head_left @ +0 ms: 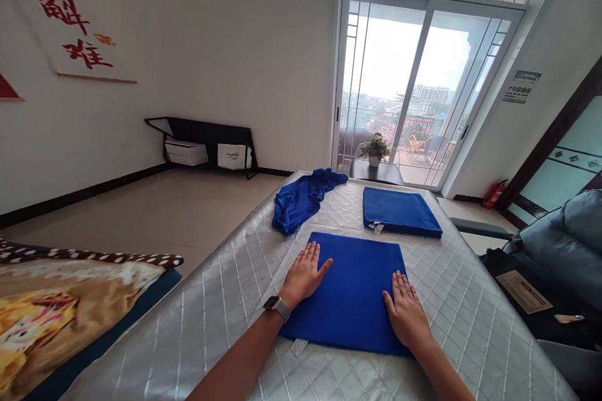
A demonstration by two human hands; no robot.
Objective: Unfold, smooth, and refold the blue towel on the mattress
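A blue cloth (355, 291), folded into a neat rectangle, lies flat in front of me with a white tag at its near edge. My left hand (303, 272) rests palm down on its left side, fingers stretched out; a watch sits on that wrist. On the right edge of the same cloth lies my right hand (407, 310), also flat with its fingers extended. Beyond it is a stack of folded blue cloths (399, 210) with white tags showing. A crumpled blue cloth (301, 200) lies at the table's far left.
The table has a silvery quilted cover (226, 319). A patterned blanket (70, 307) is at the left, a dark grey sofa (564, 244) at the right. Past the table's far end stands a potted plant (375, 149) before a sliding glass door (414, 88).
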